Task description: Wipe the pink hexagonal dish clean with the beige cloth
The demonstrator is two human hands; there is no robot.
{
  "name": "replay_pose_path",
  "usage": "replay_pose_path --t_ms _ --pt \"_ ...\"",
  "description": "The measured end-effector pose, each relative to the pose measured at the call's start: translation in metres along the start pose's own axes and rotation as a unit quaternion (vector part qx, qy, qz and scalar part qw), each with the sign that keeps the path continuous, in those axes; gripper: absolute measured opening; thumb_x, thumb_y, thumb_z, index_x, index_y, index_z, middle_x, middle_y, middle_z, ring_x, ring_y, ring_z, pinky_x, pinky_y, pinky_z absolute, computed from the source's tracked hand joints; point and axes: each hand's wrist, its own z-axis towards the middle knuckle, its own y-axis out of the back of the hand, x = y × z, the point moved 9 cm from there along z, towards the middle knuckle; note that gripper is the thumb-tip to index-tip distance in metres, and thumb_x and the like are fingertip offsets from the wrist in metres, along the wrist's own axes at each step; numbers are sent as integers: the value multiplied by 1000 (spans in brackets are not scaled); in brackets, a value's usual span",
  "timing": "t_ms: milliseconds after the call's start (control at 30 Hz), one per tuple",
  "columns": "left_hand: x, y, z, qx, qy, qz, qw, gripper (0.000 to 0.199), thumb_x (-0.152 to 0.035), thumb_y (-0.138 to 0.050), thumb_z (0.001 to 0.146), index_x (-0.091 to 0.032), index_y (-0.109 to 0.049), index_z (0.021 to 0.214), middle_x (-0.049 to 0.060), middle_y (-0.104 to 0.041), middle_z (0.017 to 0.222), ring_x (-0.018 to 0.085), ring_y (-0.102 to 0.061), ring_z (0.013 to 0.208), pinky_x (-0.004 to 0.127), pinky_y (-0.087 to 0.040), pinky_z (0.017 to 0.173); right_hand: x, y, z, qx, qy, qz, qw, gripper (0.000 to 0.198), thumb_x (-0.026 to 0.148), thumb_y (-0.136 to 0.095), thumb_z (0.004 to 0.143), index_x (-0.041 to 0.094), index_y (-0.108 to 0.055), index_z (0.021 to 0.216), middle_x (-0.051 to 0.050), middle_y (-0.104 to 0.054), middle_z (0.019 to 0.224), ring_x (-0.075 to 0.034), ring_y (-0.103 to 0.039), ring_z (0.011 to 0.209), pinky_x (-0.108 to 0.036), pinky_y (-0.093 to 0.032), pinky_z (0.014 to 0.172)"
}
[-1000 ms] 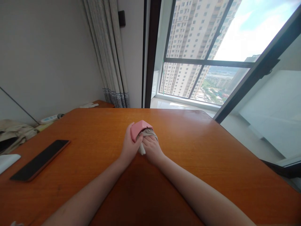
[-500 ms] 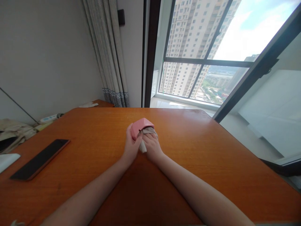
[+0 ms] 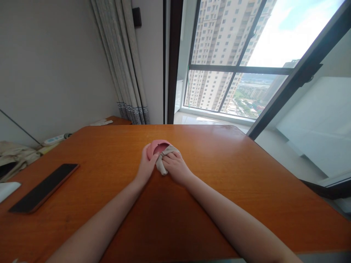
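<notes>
A pink, hollow container like a small bowl (image 3: 154,145) is tilted on its side over the middle of the table, its opening facing toward me and to the right. My left hand (image 3: 146,163) grips its left side, with the thumb at the near rim. My right hand (image 3: 177,166) is closed on a greyish-beige cloth (image 3: 161,167), pressing it against the container's right rim. One end of the cloth hangs down between the hands. The right fingertips are partly hidden in its folds.
The brown wooden table (image 3: 214,160) spreads around my arms. On the left lie a long black flat object (image 3: 45,187) and a white item (image 3: 8,190) at the edge. Beyond are a power strip (image 3: 57,139), a heap of fabric (image 3: 18,157), a curtain (image 3: 123,73) and a large window (image 3: 214,87).
The pink container has shifted slightly left and turned so its inside shows more. The right hand has drawn the cloth out along the rim, and more of the cloth is visible.
</notes>
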Motion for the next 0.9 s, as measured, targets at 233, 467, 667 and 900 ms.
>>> replay_pose_path --t_ms 233,467,667,900 --pt "9 -1 4 3 27 15 1000 22 -27 -51 76 -19 -50 97 3 -59 93 19 -57 91 35 -46 87 4 3 -1 -3 4 31 1000 14 20 -48 90 19 -61 91 -4 -63 90 -18 -49 92 -33 -29 93" --pt "13 12 21 59 33 27 997 31 -33 -56 73 -17 -53 100 3 -59 94 19 -57 90 35 -47 83 -5 5 2 0 -20 -15 1000 16 19 -44 93 22 -59 92 -3 -62 93 -19 -48 99 -40 -25 93" --pt "18 1 -3 -45 23 -53 997 44 -34 -56 76 -21 -40 115 6 -54 114 18 -55 104 33 -43 93 -1 -2 -1 10 -37 -18 999 13 21 -46 91 20 -59 91 -5 -63 93 -20 -46 91 -37 -28 76" --pt "-3 10 26 121 -9 84 989 34 -22 -54 67 -20 -53 101 2 -60 98 20 -57 96 34 -44 90 1 0 1 27 15 -3 1000 14 20 -45 92 20 -59 95 -5 -61 96 -19 -47 95 -33 -29 75"
